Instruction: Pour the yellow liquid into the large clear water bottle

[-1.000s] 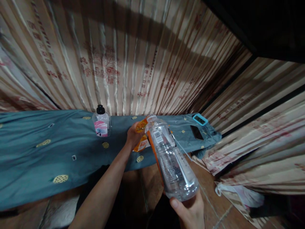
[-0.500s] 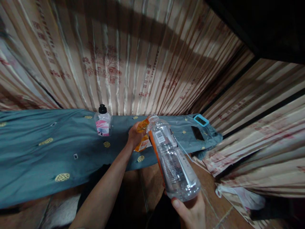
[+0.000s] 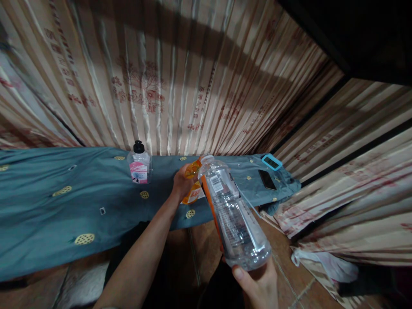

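Observation:
A large clear plastic bottle (image 3: pixel 240 219) is tilted, its base toward me and its neck pointing up and left. My right hand (image 3: pixel 257 281) is closed around its base end, thumb on the near side. Against its mouth sits the neck of an orange bottle (image 3: pixel 192 170), gripped by my left hand (image 3: pixel 182 182). The lower body of the orange bottle shows below, with a label, partly behind the clear bottle. Whether liquid passes between the two mouths I cannot make out.
A clear bottle with a black cap and pink label (image 3: pixel 139 165) stands on the teal pineapple-print cloth (image 3: pixel 96 184). A black phone (image 3: pixel 267 179) and a blue-framed digital timer (image 3: pixel 271 162) lie at the right end. Pleated curtains (image 3: pixel 154 77) hang behind. A white plastic bag (image 3: pixel 337 266) is low at right.

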`<control>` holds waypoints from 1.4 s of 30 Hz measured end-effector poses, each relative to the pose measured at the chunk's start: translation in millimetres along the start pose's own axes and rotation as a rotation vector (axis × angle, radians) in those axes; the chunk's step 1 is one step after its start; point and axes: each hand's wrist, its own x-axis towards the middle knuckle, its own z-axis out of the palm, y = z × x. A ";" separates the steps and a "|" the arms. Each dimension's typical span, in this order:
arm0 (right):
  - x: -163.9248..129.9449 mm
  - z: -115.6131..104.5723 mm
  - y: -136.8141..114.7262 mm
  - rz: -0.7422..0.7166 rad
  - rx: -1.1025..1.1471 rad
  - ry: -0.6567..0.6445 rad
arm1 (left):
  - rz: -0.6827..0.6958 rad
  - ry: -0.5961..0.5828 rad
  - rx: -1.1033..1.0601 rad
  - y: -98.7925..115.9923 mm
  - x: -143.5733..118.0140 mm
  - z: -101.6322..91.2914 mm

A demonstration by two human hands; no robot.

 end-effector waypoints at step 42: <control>6.3 -8.8 9.6 -0.011 -0.026 -0.028 | -0.004 -0.006 -0.035 -2.9 0.2 -0.5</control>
